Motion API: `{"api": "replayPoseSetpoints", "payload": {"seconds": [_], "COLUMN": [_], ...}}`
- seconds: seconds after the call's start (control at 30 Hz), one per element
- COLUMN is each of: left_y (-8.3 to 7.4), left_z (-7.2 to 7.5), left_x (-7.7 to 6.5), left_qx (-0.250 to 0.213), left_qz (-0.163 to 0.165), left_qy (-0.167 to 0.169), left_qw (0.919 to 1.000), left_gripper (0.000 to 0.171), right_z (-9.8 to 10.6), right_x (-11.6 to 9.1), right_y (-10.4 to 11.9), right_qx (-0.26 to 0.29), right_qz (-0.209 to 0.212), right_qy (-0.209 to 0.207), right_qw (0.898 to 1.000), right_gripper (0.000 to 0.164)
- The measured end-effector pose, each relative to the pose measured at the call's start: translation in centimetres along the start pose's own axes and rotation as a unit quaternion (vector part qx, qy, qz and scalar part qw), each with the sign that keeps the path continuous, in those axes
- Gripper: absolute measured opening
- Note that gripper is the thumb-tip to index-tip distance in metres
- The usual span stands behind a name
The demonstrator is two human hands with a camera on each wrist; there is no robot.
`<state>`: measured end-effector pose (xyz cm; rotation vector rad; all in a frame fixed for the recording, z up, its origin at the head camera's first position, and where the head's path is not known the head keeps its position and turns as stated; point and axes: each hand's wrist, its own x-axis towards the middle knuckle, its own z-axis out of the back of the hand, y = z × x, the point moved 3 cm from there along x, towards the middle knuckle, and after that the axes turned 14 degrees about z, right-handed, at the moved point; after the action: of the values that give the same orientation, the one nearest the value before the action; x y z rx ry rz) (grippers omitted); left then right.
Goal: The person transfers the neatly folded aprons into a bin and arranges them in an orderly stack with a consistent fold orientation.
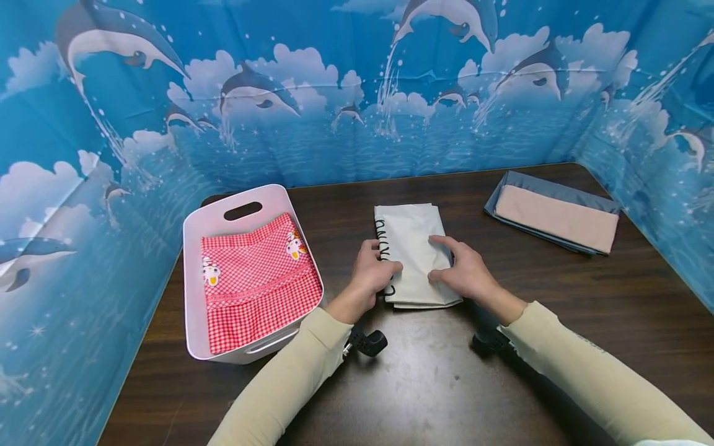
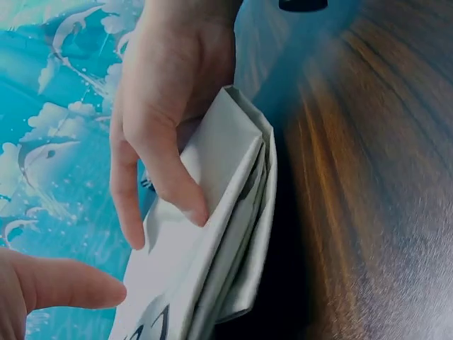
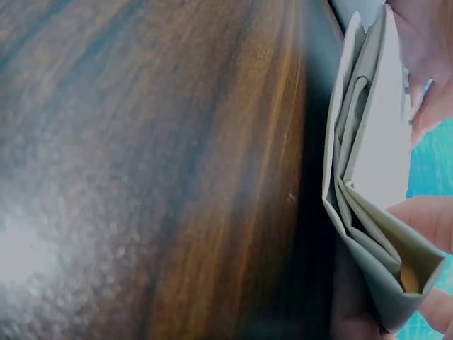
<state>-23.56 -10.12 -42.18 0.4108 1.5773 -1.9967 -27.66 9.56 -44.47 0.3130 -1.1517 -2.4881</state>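
Note:
A folded white cloth (image 1: 415,257) with black lettering along its left side is in front of me, its stacked layers showing at the near edge in both wrist views. My left hand (image 1: 369,272) holds its left side, thumb over the top face. On the opposite side, my right hand (image 1: 467,267) grips the cloth, with thumb and index finger on top. Skin shows beneath the folded cloth (image 3: 375,262) in the right wrist view. Most of the left fingers are hidden at the lettered edge.
To the left stands a white plastic basket (image 1: 192,291) with a handle slot, holding a red-and-white checked cloth (image 1: 259,279). A folded beige cloth (image 1: 558,217) lies on a blue-grey cloth (image 1: 563,186) at the back right. Dolphin-printed curtain (image 1: 312,142) surrounds the dark wooden table (image 1: 413,390).

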Motion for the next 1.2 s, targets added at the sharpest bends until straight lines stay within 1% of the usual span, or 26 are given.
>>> {"api": "replayPoseSetpoints", "payload": {"seconds": [0.07, 0.17, 0.3, 0.43, 0.57, 0.67, 0.73, 1.03, 1.2], "left_y": [0.2, 0.4, 0.6, 1.0, 1.2, 1.0, 1.0, 1.0, 1.1], "left_z": [0.0, 0.2, 0.2, 0.2, 0.2, 0.2, 0.1, 0.0, -0.1], "left_x": [0.1, 0.2, 0.4, 0.9, 1.2, 1.3, 1.3, 1.1, 1.2], "left_qx": [-0.02, -0.026, 0.01, 0.044, 0.068, 0.081, 0.086, 0.105, 0.119], "left_qz": [0.009, 0.005, -0.014, -0.038, -0.058, -0.058, -0.058, -0.064, -0.075], "left_qy": [0.008, 0.008, -0.004, -0.024, -0.054, -0.067, -0.072, -0.078, -0.082], "left_qw": [0.9997, 0.9996, 0.9999, 0.998, 0.9945, 0.9928, 0.9921, 0.9893, 0.9866], "left_gripper": [0.075, 0.075, 0.065, 0.056, 0.053, 0.051, 0.05, 0.048, 0.048], "right_z": [-0.1, -0.1, -0.2, -0.2, 0.0, 0.3, 0.4, 0.0, -0.1], "right_x": [0.0, 0.0, 0.0, 0.0, 0.2, 0.2, 0.2, -0.1, -0.2], "right_y": [0.0, -0.2, -0.3, -0.4, -0.8, -1.1, -1.2, -1.5, -1.5], "right_qx": [0.0, -0.001, -0.003, -0.001, 0.038, 0.072, 0.081, 0.068, 0.063], "right_qz": [0.001, 0.002, 0.002, -0.004, -0.012, -0.018, -0.02, -0.018, -0.01], "right_qy": [0.0, -0.002, -0.003, -0.002, 0.004, 0.009, 0.008, -0.012, -0.018], "right_qw": [1.0, 1.0, 1.0, 1.0, 0.999, 0.997, 0.996, 0.997, 0.998], "right_gripper": [0.079, 0.075, 0.067, 0.065, 0.065, 0.065, 0.065, 0.063, 0.062]}}
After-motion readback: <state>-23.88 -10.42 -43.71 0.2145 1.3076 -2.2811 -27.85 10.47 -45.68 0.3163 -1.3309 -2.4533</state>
